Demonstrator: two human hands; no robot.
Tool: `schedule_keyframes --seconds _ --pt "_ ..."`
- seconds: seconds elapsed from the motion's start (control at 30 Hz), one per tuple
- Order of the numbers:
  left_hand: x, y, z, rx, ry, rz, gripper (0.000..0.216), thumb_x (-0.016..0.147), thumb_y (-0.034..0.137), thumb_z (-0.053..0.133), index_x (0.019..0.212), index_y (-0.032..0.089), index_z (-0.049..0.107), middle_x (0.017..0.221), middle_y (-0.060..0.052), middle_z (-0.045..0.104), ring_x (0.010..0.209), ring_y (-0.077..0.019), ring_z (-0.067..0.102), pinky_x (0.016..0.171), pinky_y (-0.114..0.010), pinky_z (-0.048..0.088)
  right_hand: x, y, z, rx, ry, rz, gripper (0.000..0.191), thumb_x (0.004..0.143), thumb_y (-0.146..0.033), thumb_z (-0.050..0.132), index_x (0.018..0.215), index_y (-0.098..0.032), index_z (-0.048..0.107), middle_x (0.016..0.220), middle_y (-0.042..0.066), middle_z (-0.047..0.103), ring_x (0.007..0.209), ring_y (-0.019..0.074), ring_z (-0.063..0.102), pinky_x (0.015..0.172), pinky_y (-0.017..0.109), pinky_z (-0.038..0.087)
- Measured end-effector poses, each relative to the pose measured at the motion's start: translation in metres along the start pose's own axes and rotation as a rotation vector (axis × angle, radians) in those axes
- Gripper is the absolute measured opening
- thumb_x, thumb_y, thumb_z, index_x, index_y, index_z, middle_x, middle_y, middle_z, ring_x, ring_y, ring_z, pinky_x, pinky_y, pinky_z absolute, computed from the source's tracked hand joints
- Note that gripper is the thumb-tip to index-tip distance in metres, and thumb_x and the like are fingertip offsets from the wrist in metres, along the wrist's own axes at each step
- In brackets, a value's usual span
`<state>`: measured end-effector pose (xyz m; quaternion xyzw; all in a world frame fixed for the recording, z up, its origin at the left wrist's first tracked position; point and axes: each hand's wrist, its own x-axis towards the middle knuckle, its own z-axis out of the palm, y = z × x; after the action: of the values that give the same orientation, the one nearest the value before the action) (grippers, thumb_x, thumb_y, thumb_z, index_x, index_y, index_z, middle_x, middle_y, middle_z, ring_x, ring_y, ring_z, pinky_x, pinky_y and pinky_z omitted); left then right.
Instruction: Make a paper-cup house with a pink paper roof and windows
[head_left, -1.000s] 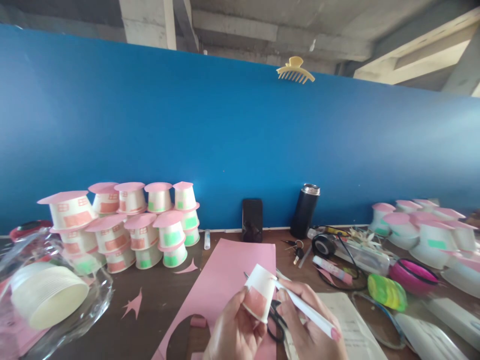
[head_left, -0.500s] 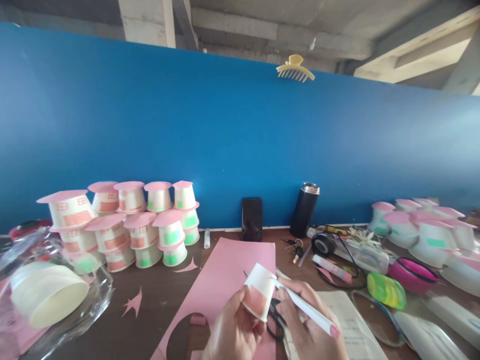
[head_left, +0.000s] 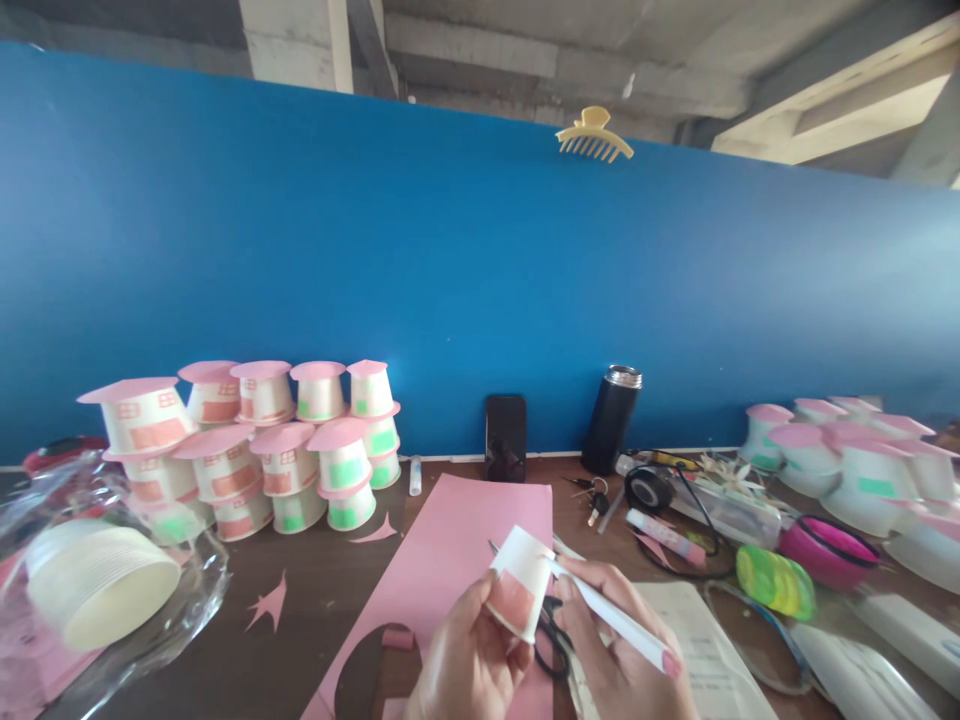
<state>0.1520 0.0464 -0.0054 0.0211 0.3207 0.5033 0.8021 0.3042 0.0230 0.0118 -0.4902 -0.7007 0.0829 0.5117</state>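
Note:
My left hand (head_left: 469, 665) is closed around a small white paper cup (head_left: 519, 583), held upside down, with a pink rectangle on its side. My right hand (head_left: 615, 655) grips a white pen with a pink end (head_left: 616, 622), and the pen's tip touches the cup near its upturned base. Both hands hover low over a pink paper sheet (head_left: 450, 545) with a round hole cut in it. Black scissors (head_left: 551, 640) lie just under the hands.
Stacked paper-cup houses with pink roofs (head_left: 255, 445) stand at the left, more of them (head_left: 847, 455) at the right. A sleeve of plain cups in plastic (head_left: 97, 585) lies near left. A phone (head_left: 505, 437), a black flask (head_left: 613, 420), tape rolls (head_left: 646, 490), a glue stick (head_left: 664, 538) and papers (head_left: 705, 650) crowd the table.

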Motion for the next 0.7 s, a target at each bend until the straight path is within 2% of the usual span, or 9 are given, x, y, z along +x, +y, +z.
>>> schedule_keyframes --seconds 0.13,0.7 --pt "0.0017 -0.0011 -0.0021 0.008 -0.034 0.002 0.018 0.095 0.028 0.053 0.107 0.016 0.056 0.085 -0.005 0.069 0.067 -0.0160 0.061 0.060 -0.028 0.041 -0.0002 -0.0004 0.0003 -0.004 -0.005 0.005 0.013 0.096 -0.028 0.054 0.108 -0.026 0.059 0.079 -0.002 0.071 0.062 0.0129 0.071 0.054 0.018 0.055" --pt "0.0034 -0.0006 -0.0043 0.014 -0.031 -0.002 0.020 0.093 0.029 0.056 0.109 0.015 0.057 0.085 -0.005 0.069 0.067 -0.0150 0.062 0.059 -0.027 0.043 -0.0022 0.0005 0.0012 -0.017 -0.012 0.015 0.013 0.096 -0.029 0.055 0.107 -0.025 0.060 0.078 -0.001 0.072 0.063 0.0137 0.071 0.053 0.018 0.055"
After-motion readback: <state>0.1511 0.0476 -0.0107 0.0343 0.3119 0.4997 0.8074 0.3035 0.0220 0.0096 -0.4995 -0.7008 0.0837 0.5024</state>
